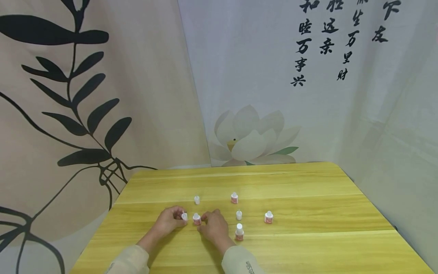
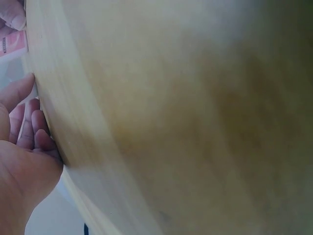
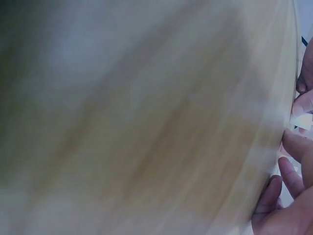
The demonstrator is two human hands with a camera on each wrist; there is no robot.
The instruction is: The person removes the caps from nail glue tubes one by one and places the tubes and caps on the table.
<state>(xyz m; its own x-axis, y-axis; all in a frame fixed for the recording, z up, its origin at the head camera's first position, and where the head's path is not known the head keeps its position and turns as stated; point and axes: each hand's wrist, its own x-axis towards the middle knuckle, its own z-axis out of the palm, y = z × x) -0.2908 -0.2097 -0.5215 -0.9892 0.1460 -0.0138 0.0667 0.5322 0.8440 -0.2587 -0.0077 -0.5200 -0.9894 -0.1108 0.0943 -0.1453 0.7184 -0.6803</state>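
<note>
My left hand (image 1: 170,219) pinches a small white cap (image 1: 184,216) between thumb and fingers, low over the wooden table. Just right of it stands a small white bottle with a red label (image 1: 196,219), its narrow tip uncovered. My right hand (image 1: 215,227) grips this bottle from the right side with thumb and forefinger. In the left wrist view, the bottle's red label (image 2: 13,45) shows beside the right fingers, with my left hand (image 2: 29,147) below. The right wrist view catches my right hand (image 3: 288,196) at its edge, the bottle mostly hidden.
Behind the hands stands a loose white cap (image 1: 197,199), with another cap (image 1: 238,215) to the right. A capped bottle (image 1: 239,232) stands close to the right wrist. Uncapped bottles stand farther back (image 1: 234,198) and at the right (image 1: 268,217). Printed curtains hang behind the table (image 1: 308,251).
</note>
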